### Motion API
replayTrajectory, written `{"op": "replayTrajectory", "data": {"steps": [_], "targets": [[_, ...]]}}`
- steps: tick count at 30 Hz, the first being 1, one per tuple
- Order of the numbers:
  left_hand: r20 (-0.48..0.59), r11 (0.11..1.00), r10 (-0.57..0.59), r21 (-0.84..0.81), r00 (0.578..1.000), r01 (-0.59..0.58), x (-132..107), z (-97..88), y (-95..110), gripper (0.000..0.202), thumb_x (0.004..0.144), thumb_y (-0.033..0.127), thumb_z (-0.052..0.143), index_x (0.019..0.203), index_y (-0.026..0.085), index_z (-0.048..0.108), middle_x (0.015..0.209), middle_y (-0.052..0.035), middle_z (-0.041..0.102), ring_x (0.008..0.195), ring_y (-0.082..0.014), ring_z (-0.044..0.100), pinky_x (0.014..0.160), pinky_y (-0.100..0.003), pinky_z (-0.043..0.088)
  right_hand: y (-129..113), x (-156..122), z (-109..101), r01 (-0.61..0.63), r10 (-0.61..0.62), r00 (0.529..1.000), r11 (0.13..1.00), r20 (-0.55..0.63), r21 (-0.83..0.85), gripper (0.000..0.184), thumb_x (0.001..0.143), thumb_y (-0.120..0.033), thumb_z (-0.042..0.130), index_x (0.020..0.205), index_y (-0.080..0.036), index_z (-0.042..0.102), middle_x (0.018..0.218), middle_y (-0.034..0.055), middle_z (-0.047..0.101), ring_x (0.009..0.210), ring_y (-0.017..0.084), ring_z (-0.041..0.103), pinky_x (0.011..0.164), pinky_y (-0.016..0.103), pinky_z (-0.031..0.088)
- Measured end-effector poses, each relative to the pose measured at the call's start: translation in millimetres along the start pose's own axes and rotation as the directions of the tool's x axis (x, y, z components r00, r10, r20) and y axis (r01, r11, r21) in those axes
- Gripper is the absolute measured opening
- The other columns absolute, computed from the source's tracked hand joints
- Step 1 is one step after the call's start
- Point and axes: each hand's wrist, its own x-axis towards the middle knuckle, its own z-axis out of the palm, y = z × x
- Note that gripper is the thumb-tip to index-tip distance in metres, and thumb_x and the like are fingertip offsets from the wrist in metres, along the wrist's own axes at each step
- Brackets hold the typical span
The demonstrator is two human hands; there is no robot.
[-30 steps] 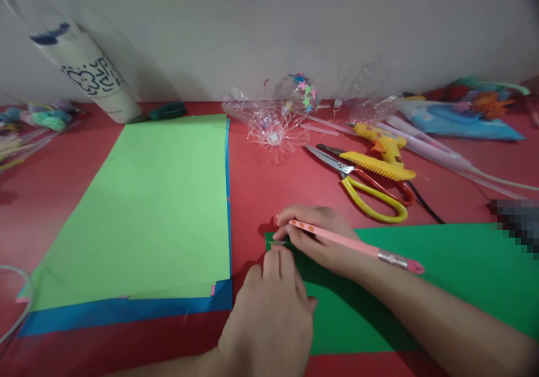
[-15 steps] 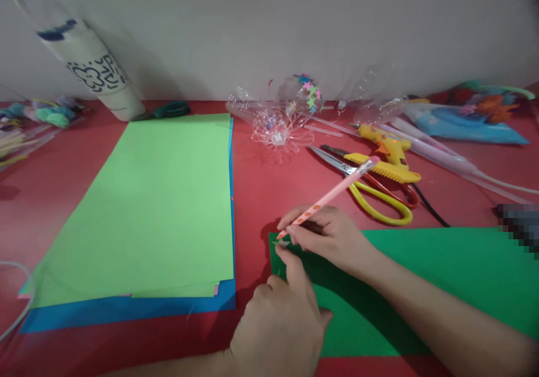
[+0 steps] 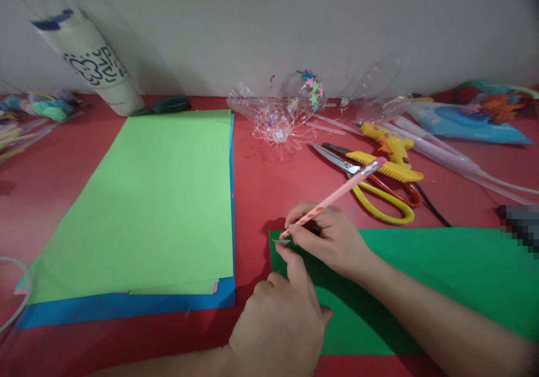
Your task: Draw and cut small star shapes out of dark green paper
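A pink pencil (image 3: 332,198) with orange spots is pinched in my right hand (image 3: 330,239), its eraser end pointing up and right. Its tip touches down beside a small pale triangular scrap (image 3: 283,241) near the top left corner of a dark green sheet (image 3: 455,287). The index finger of my left hand (image 3: 282,323) reaches out and presses on that scrap. The left thumb stands apart, while the other left fingers are curled and partly hidden. My right forearm lies across the green sheet.
Light green paper (image 3: 160,197) lies over blue paper (image 3: 168,307) on the left. Behind my right hand are scissors (image 3: 383,203), a yellow cutter (image 3: 383,166) and a glue gun (image 3: 393,144). A clear plastic flower (image 3: 280,134) and a leaning white bottle (image 3: 96,71) stand farther back.
My right hand and the pencil have shifted slightly right, with the pencil's tip still by the scrap. My left hand stays nearly in place. The whole view has moved a little.
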Motion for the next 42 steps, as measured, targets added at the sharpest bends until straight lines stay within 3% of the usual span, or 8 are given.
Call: {"op": "replayTrajectory", "data": {"steps": [3,10,15,18,28,38,42], "targets": [[0.02,0.999,-0.033,-0.026,0.999,0.034,0.5,2.7,0.4,0.07,0.078,0.058,0.058,0.122,0.003,0.059,0.076,-0.016,0.067,0.048,-0.0159,0.059,0.04,-0.022,0.047,-0.1,-0.1,-0.1,0.007,-0.007,1.0,1.0,0.002,-0.012,0.01,0.076,-0.018,0.05,0.067,-0.021,0.054,0.059,-0.0031,0.059,0.05,0.011,0.053,0.045,0.021,0.038],[0.082,0.999,0.024,-0.048,0.996,-0.02,4.8,-0.3,-3.0,0.067,0.079,0.057,0.057,0.118,0.002,0.062,0.069,-0.0154,0.068,0.046,-0.0184,0.062,0.036,-0.022,0.046,0.4,-0.5,1.1,0.028,-0.028,0.999,0.999,-0.015,-0.047,0.01,0.076,-0.017,0.051,0.068,-0.02,0.054,0.06,-0.0032,0.058,0.052,0.011,0.053,0.047,0.02,0.039],[-0.108,0.999,0.046,0.003,0.993,-0.046,4.9,2.2,-3.4,0.067,0.073,0.057,0.065,0.113,0.003,0.066,0.098,-0.0243,0.07,0.043,-0.0144,0.058,0.032,-0.022,0.045,0.2,-1.3,0.6,0.024,-0.026,0.999,0.998,-0.04,-0.062,0.011,0.077,-0.017,0.05,0.068,-0.02,0.055,0.059,-0.0039,0.055,0.05,0.011,0.05,0.046,0.02,0.037],[-0.177,0.997,0.076,0.024,0.981,-0.073,4.7,2.7,-4.8,0.066,0.07,0.056,0.068,0.111,0.004,0.067,0.105,-0.0248,0.069,0.041,-0.013,0.057,0.031,-0.022,0.044,0.2,-1.0,0.8,0.021,-0.024,0.998,0.998,-0.053,-0.063,0.01,0.076,-0.017,0.05,0.068,-0.02,0.055,0.059,-0.0039,0.055,0.05,0.011,0.049,0.046,0.02,0.037],[-0.077,0.999,0.05,0.0,0.996,-0.05,3.9,3.6,-5.7,0.068,0.076,0.057,0.061,0.115,0.002,0.064,0.096,-0.0241,0.07,0.043,-0.0141,0.059,0.033,-0.021,0.046,2.7,-0.4,1.6,-0.015,0.013,0.997,1.0,-0.079,-0.017,0.009,0.076,-0.018,0.049,0.07,-0.021,0.054,0.059,-0.004,0.054,0.051,0.011,0.052,0.047,0.021,0.039],[-0.163,0.995,0.093,0.04,0.982,-0.088,2.5,3.8,-6.7,0.067,0.074,0.055,0.065,0.113,0.001,0.065,0.103,-0.0248,0.069,0.041,-0.0121,0.056,0.031,-0.021,0.044,1.6,1.7,0.6,-0.04,0.042,0.996,0.999,-0.085,0.023,0.009,0.076,-0.016,0.049,0.07,-0.021,0.053,0.056,-0.0053,0.051,0.048,0.011,0.052,0.045,0.021,0.038],[-0.114,0.996,0.082,0.038,0.99,-0.078,3.4,2.1,-6.0,0.069,0.073,0.056,0.064,0.114,0.0,0.064,0.102,-0.0251,0.069,0.041,-0.0128,0.057,0.031,-0.021,0.044,2.5,0.8,-1.1,-0.036,0.042,0.996,0.996,-0.082,0.08,0.01,0.077,-0.017,0.047,0.069,-0.021,0.052,0.058,-0.0053,0.051,0.046,0.009,0.05,0.044,0.02,0.04]]}}
